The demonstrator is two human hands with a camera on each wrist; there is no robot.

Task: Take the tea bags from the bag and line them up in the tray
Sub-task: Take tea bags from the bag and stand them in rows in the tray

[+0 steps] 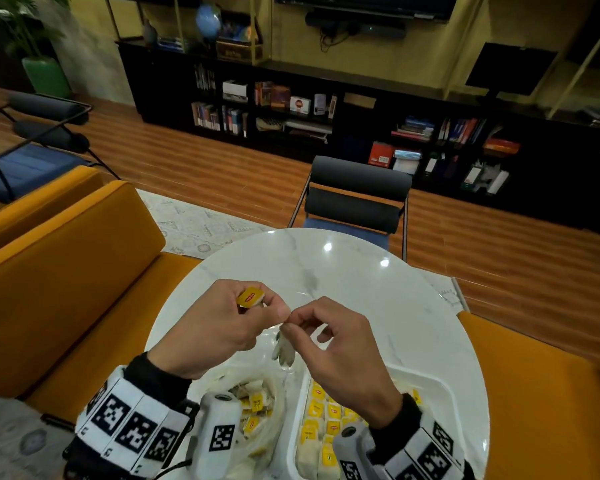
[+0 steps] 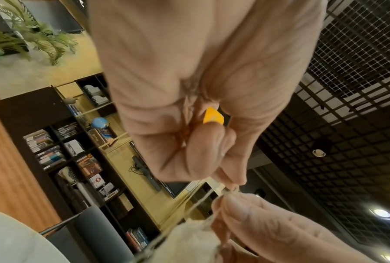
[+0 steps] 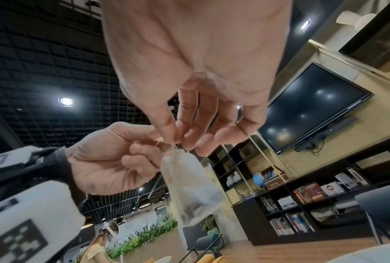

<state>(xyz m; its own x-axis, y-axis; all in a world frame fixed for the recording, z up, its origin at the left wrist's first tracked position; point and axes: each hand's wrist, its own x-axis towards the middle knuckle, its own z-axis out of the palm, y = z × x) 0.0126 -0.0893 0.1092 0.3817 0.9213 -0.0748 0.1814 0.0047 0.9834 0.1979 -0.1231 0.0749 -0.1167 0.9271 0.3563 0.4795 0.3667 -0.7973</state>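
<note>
Both wrists, banded with black-and-white square code markers, sit lowest in the head view. Just past them the left hand pinches a yellow tag between curled fingers; the tag carries a small red logo, too blurred to read. The right hand pinches the thin string at its thumb and forefinger, other fingers loosely bent, and a pale tea bag hangs below that pinch, clear of the table. The two hands nearly touch at the fingertips.

Under the left wrist lies a clear plastic bag holding more yellow-tagged tea bags. Beside it, under the right wrist, a white tray holds tea bags in rows, yellow tags up, the print on them unreadable. Tray and bag sit at the near edge of a round white marble table, whose far half is bare up to its rim.

A dark chair stands at the far rim, and orange sofas flank the table.
</note>
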